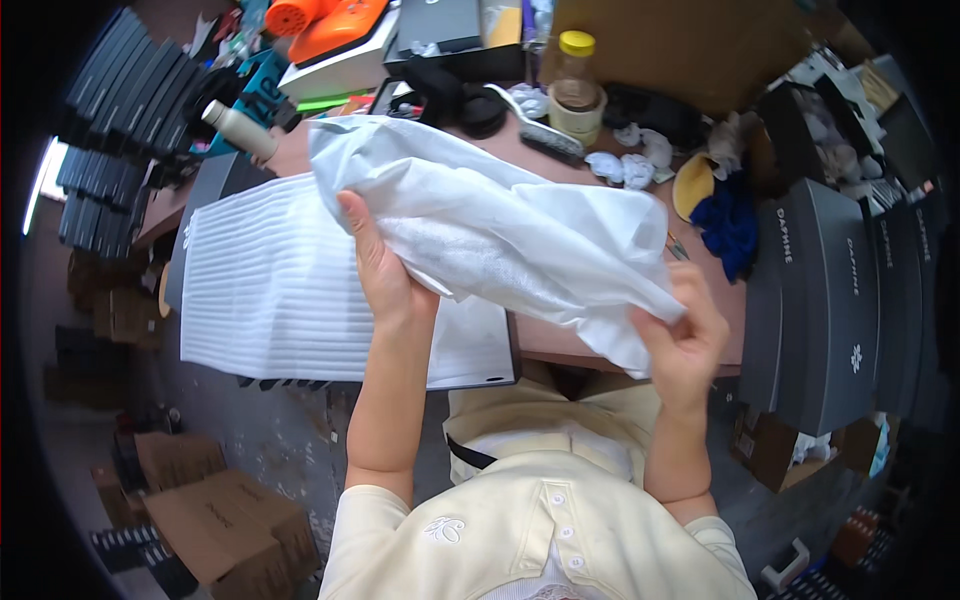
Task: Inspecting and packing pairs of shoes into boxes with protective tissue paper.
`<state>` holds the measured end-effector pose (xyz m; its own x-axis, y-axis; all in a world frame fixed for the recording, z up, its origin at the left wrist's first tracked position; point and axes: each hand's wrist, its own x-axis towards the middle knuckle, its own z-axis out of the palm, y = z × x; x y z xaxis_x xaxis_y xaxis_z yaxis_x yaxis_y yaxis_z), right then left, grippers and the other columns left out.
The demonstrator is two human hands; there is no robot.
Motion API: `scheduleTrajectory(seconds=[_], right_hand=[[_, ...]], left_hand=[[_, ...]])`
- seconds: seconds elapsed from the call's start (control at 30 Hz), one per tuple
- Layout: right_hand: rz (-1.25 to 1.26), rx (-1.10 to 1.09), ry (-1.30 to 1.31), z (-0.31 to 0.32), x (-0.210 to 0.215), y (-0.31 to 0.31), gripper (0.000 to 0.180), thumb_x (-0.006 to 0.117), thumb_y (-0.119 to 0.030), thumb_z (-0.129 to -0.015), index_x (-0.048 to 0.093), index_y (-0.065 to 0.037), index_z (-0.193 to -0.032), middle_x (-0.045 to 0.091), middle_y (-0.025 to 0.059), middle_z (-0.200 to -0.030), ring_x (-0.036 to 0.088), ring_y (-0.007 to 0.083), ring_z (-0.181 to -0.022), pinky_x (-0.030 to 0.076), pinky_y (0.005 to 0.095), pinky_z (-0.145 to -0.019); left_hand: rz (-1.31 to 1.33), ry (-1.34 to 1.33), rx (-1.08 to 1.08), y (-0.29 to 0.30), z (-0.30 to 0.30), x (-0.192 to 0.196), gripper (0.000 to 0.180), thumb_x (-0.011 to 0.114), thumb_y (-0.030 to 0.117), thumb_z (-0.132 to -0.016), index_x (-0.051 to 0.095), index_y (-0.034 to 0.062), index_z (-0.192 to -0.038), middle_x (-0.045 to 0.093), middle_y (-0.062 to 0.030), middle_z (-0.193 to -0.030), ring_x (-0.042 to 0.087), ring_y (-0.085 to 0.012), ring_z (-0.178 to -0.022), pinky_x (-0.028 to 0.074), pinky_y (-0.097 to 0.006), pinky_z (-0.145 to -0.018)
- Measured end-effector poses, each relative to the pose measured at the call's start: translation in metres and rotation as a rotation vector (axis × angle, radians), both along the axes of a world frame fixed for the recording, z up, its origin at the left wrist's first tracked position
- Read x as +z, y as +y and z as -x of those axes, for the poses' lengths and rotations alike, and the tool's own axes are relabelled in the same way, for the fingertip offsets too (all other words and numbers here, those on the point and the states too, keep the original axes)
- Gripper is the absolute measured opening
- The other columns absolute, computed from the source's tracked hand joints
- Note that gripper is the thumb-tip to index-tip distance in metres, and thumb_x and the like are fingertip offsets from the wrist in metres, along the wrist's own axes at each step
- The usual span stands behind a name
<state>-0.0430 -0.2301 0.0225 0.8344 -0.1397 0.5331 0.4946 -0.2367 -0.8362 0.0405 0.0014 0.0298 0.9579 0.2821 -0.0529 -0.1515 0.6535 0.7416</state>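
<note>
White bag point(490, 230): edge gripped in right fingers point(700, 312); left fingers point(363, 228) mostly hidden, grip unclear. Ribbed sheet point(270, 285) beside these, bag overlapping; blue cloth point(726, 215) beyond right fingers.

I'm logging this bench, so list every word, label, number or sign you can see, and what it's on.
Tall grey boxes, right: pale lettering and a flower emblem; wording not copied here.
Teal container, upper left: pale marks, too unclear to read.
Shirt: stitched emblem, no readable word.
Brown carton, lower left: print too small to read.
White wrap: nothing legible.
</note>
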Motion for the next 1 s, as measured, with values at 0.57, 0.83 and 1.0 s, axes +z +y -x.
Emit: scheduleTrajectory(seconds=[0.57, 0.83, 1.0], right_hand=[[-0.065, 0.500, 0.475, -0.017, -0.086, 0.014, 0.039, 0.061, -0.020, -0.085, 0.052, -0.004, -0.120, 0.058, 0.0113, -0.110, 0.059, 0.0208, -0.096, 0.049, 0.0343, -0.081], [-0.072, 0.272, 0.567, 0.014, -0.039, 0.044, 0.055, 0.064, -0.018, -0.084, 0.040, -0.004, -0.132, 0.052, 0.0098, -0.123, 0.052, 0.0213, -0.110, 0.042, 0.0291, -0.095], [-0.224, 0.408, 0.484, 0.018, -0.033, 0.049, 0.062, 0.064, -0.019, -0.084, 0.035, -0.001, -0.135, 0.047, 0.0109, -0.129, 0.047, 0.0202, -0.117, 0.039, 0.0297, -0.099]], left_hand=[[-0.458, -0.124, -0.510, -0.003, 0.046, 0.023, 0.051, 0.054, 0.027, -0.094, 0.036, -0.0019, -0.133, 0.052, -0.0101, -0.122, 0.054, -0.0154, -0.106, 0.046, -0.029, -0.088], [-1.096, -0.281, -0.583, 0.024, 0.059, 0.051, 0.023, 0.054, 0.016, -0.093, 0.062, -0.0048, -0.098, 0.059, -0.0034, -0.067, 0.045, -0.0072, -0.061, 0.042, -0.026, -0.056], [-0.988, -0.419, -0.421, 0.009, 0.069, 0.075, 0.027, 0.054, 0.021, -0.095, 0.063, -0.0028, -0.087, 0.045, -0.0002, -0.056, 0.037, -0.0062, -0.052, 0.034, -0.024, -0.046]])
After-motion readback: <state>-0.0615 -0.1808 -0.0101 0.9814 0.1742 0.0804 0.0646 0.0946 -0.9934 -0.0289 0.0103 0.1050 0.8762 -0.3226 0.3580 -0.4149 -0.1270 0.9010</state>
